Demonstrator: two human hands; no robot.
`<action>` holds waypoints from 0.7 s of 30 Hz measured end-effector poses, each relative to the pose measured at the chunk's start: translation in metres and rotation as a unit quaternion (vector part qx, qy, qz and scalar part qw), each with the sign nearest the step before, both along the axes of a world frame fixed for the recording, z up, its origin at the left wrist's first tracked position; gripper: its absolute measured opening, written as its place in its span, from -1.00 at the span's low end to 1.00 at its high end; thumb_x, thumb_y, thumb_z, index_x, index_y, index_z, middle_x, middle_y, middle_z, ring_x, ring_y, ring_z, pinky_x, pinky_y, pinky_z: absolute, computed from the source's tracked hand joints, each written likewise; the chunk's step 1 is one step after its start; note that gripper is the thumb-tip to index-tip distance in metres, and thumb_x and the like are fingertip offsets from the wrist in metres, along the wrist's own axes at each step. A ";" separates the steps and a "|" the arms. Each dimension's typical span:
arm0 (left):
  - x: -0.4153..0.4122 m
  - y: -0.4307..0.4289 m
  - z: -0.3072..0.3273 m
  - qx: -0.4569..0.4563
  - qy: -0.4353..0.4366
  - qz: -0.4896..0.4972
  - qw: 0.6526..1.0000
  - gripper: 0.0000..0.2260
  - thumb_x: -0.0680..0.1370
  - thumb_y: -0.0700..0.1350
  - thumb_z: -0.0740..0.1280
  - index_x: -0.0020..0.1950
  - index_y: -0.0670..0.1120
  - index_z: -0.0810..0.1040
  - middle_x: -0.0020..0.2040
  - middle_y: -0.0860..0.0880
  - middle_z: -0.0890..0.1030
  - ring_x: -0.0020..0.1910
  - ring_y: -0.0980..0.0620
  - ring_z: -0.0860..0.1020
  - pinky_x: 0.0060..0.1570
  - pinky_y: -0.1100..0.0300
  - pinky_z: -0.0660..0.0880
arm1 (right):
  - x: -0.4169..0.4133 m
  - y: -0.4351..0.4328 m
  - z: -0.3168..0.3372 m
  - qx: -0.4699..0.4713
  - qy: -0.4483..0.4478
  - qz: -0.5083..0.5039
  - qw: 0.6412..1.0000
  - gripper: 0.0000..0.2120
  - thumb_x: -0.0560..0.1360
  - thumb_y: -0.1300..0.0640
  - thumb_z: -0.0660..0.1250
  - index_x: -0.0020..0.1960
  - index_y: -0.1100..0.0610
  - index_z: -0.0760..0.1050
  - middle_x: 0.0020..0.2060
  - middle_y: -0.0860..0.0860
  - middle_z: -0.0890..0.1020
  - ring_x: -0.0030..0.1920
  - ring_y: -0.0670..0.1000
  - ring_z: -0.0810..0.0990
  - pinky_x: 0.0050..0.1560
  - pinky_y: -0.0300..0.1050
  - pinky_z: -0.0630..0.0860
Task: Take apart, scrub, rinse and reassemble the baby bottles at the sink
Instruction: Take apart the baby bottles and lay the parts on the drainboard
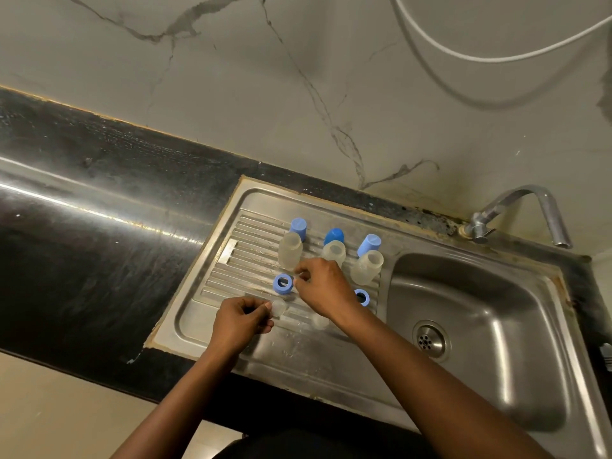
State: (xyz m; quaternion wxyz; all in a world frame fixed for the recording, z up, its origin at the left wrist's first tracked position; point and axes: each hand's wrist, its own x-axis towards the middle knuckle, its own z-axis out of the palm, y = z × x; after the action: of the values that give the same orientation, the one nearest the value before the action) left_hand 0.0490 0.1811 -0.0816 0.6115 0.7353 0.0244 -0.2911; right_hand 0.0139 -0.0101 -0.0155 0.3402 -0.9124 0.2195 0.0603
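Head view, looking down: the steel drainboard [298, 356] beside the sink basin [496, 293] carries the bottle parts, set out in rows. Farthest from me stand three blue caps: the left cap [298, 225], the darker middle cap [333, 235] and the right cap [369, 245]. Just in front of each stands a clear bottle body with its mouth open upward: the left bottle [290, 255], the middle bottle [334, 251] and the right bottle [367, 267]. Their walls are cloudy, and I cannot tell whether any water sits in them. Nearer to me lie two blue screw rings. The left ring [283, 284] is in full sight, while the right ring [362, 297] is partly hidden behind my right wrist. My left hand [243, 321] pinches a clear teat [278, 308] between thumb and fingers, low over the ribs of the drainboard. My right hand [323, 286] is over the ribs between the two rings. Its fingers are bent and their tips drawn together just beside the left ring, and I cannot tell whether they nip anything. A second teat [320, 321], also clear, lies on the drainboard just beside my right wrist. In the basin I see the drain strainer [429, 339], and the tap [530, 210] arches over its far corner. The black worktop [82, 243] runs off to the left, and a white hose [463, 54] loops across the marbled wall.
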 end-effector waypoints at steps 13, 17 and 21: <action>-0.001 0.006 -0.008 0.163 -0.098 -0.082 0.978 -0.75 0.60 -0.14 0.44 -0.28 -0.09 0.73 -0.37 -0.04 0.71 -0.39 -0.05 0.69 -0.24 -0.07 0.69 | -0.058 0.007 0.016 0.097 -0.039 -0.066 0.992 -0.88 0.59 0.15 0.43 0.09 0.10 0.72 -0.15 -0.05 0.74 -0.11 -0.05 0.73 0.05 0.07 0.70; -0.003 0.009 -0.002 0.152 -0.088 -0.056 0.983 -0.79 0.60 -0.13 0.46 -0.23 -0.09 0.72 -0.36 -0.05 0.71 -0.39 -0.06 0.70 -0.30 -0.10 0.70 | -0.061 0.013 0.017 0.115 -0.048 -0.074 0.989 -0.90 0.59 0.17 0.43 0.05 0.11 0.72 -0.15 -0.03 0.74 -0.10 -0.03 0.74 0.05 0.12 0.70; -0.007 0.008 0.009 0.114 -0.095 -0.012 0.989 -0.87 0.60 -0.13 0.50 -0.16 -0.06 0.72 -0.29 -0.04 0.73 -0.32 -0.01 0.72 -0.21 -0.05 0.72 | -0.067 0.013 0.017 0.132 -0.050 -0.093 0.986 -0.91 0.59 0.15 0.43 0.04 0.08 0.71 -0.17 -0.05 0.75 -0.11 -0.04 0.74 0.07 0.14 0.70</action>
State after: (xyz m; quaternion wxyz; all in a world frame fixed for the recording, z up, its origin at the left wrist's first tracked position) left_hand 0.0417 0.1891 -0.0729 0.5195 0.8251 -0.0094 -0.2221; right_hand -0.0535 0.0028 0.0018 0.4728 -0.8367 0.2761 0.0110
